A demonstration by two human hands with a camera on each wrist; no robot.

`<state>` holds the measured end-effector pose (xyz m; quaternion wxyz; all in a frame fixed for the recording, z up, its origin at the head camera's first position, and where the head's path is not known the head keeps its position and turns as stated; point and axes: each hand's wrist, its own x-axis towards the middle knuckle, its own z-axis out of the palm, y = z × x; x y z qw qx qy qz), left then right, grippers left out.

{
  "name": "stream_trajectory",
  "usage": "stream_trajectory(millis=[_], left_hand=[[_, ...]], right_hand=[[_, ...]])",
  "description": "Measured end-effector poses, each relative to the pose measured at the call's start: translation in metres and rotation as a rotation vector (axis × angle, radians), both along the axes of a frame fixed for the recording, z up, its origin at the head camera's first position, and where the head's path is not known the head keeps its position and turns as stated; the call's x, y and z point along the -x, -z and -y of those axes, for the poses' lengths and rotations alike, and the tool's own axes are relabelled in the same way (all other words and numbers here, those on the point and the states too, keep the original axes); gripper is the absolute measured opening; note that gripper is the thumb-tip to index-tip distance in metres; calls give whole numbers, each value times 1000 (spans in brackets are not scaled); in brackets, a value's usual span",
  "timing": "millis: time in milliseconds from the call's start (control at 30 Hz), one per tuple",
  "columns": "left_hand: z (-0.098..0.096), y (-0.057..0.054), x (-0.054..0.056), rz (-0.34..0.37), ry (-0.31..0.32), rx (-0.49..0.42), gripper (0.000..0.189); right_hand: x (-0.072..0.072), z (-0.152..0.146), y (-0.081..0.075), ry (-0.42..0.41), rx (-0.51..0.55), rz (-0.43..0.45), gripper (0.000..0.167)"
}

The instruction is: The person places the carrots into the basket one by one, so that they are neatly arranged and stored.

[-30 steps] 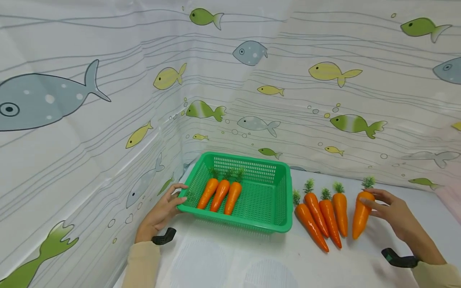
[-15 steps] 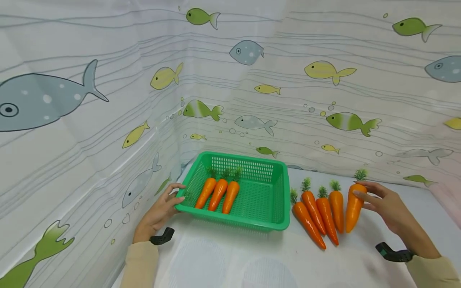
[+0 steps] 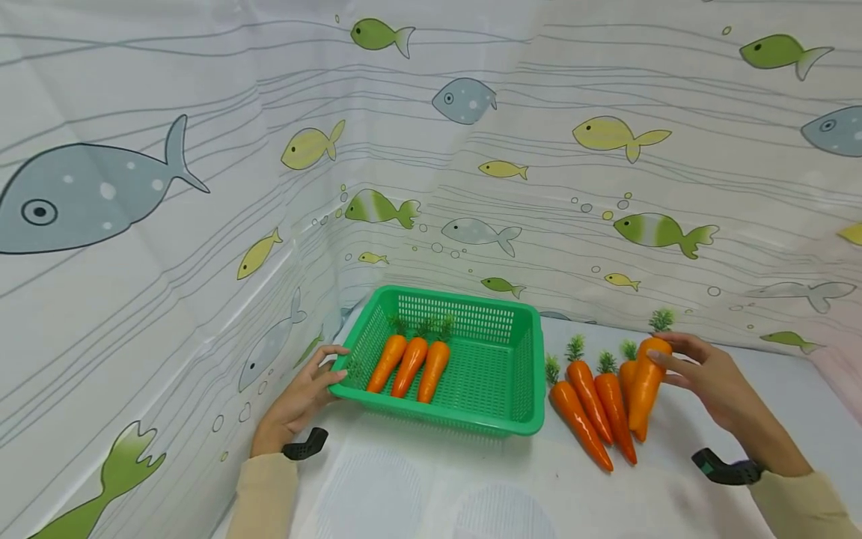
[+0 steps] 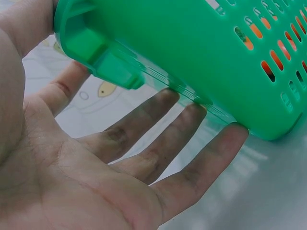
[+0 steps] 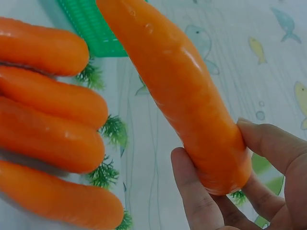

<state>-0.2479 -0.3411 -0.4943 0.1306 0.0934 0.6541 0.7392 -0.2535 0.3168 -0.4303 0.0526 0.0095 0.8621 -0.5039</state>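
Head view: the green basket (image 3: 438, 412) is held at its near left corner by the left hand (image 3: 301, 397), presumably for steadiness. Inside, three carrots (image 3: 409, 367) are laid side by side, leaves rearward. One carrot (image 3: 648, 385) is pinched by the right hand (image 3: 715, 385), overlapping the rightmost of four carrots (image 3: 614, 408) beside the basket.

Left wrist view: extended fingers are pressed to the basket's outside.

Right wrist view: the thick end is gripped by thumb and fingers, apparently for firm purchase.
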Motion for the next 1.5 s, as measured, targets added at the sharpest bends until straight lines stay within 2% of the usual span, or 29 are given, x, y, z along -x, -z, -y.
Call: stream_trajectory(millis=[133, 300, 800, 1067, 1300, 1500], left_hand=[[-1, 0, -1, -1, 0, 1, 40], [0, 1, 0, -3, -5, 3, 40], [4, 0, 3, 17, 5, 19, 42], [5, 1, 2, 21, 5, 26, 43], [4, 1, 3, -6, 13, 13, 42], [4, 0, 2, -7, 3, 17, 42]], right_hand=[[2, 6, -3, -14, 0, -5, 72], [4, 15, -5, -22, 57, -16, 67], [10, 46, -18, -39, 114, 4, 71], [14, 56, -22, -62, 102, 5, 70], [20, 68, -22, -99, 114, 14, 68], [26, 83, -26, -114, 173, 25, 67]])
